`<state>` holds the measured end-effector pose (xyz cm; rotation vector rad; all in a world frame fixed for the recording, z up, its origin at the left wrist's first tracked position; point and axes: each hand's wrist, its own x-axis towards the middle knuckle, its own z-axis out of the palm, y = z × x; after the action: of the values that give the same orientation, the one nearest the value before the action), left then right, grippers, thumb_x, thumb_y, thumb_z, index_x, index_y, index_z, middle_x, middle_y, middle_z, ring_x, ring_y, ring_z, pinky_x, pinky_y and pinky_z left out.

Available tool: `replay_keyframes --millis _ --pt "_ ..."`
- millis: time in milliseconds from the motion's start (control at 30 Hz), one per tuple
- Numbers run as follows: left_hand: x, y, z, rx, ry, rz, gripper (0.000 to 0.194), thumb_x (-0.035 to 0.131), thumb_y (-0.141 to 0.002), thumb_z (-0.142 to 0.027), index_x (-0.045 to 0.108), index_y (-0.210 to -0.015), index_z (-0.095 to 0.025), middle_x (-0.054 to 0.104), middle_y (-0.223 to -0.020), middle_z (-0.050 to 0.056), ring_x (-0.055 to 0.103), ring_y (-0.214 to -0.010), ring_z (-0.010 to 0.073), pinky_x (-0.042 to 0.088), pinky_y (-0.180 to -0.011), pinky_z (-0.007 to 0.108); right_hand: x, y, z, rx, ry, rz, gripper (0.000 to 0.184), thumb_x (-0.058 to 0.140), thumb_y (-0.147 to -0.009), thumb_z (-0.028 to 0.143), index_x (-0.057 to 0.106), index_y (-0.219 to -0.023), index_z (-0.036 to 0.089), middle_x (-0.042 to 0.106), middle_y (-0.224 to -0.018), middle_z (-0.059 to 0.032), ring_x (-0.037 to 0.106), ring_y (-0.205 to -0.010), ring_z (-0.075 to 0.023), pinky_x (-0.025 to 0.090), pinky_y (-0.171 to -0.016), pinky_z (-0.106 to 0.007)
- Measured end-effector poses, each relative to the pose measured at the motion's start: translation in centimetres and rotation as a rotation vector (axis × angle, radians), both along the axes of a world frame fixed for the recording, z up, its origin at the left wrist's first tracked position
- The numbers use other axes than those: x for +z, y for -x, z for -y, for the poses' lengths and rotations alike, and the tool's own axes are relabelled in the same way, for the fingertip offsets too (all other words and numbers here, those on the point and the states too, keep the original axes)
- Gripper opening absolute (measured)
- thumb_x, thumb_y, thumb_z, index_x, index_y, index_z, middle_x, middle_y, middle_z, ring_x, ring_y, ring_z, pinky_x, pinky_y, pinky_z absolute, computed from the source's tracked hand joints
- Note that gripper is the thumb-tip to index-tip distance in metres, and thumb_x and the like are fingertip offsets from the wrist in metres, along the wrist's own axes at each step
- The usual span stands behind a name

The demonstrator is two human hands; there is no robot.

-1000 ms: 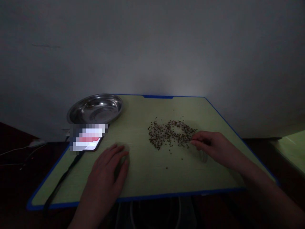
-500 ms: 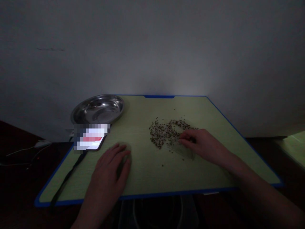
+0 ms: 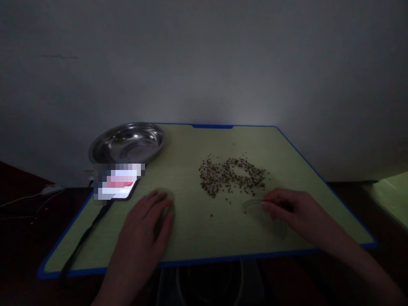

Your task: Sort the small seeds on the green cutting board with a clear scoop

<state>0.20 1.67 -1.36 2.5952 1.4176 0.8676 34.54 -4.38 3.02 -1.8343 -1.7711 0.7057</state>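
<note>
Many small dark seed-like bits [image 3: 216, 174] lie scattered in a loose patch on the pale green tabletop [image 3: 197, 229]. Just in front of the patch's right side, my right hand [image 3: 291, 208] pinches the rim of a clear container [image 3: 251, 203] between thumb and fingers. The container is see-through and dim, so its full shape and contents are hard to make out. My left hand [image 3: 145, 227] rests on the table left of the bits, its fingers lightly curved and the thumb apart. A faint rounded dark patch shows around its fingertips; whether it is shadow or an object, I cannot tell.
A shiny metal basin [image 3: 127, 144] stands at the back left. In front of it lies a lit phone [image 3: 123, 191], partly blurred out, with a black strap [image 3: 84, 242] running to the near edge. Blue edging [image 3: 216, 260] borders the table, and a wall [image 3: 204, 63] rises behind.
My right hand has drawn back toward me and to the right, bringing the clear container away from the dark bits. My left hand stays in about the same place.
</note>
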Motion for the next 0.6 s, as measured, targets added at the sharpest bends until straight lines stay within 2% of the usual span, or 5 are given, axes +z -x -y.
replay_keyframes --millis 200,600 --pt "-0.1 -0.1 -0.1 0.007 0.005 0.006 0.033 0.045 -0.096 -0.040 0.065 -0.112 -0.019 0.066 -0.124 0.013 0.057 -0.123 0.0321 0.047 -0.101 0.061 -0.3 -0.4 -0.3 -0.070 -0.038 0.034 0.023 0.055 -0.086 0.039 0.067 -0.074 0.023 0.068 -0.065 -0.0010 0.062 -0.060 -0.0184 0.047 -0.057 -0.031" --pt "-0.1 -0.2 0.0 0.008 -0.011 0.010 0.034 0.045 -0.097 -0.040 0.065 -0.111 -0.018 0.067 -0.123 0.014 0.058 -0.121 0.0324 0.048 -0.099 0.061 -0.3 1.5 -2.4 -0.004 -0.108 0.048 0.018 0.056 -0.085 0.031 0.069 -0.079 0.022 0.071 -0.069 -0.0023 0.064 -0.062 -0.0180 0.046 -0.057 -0.030"
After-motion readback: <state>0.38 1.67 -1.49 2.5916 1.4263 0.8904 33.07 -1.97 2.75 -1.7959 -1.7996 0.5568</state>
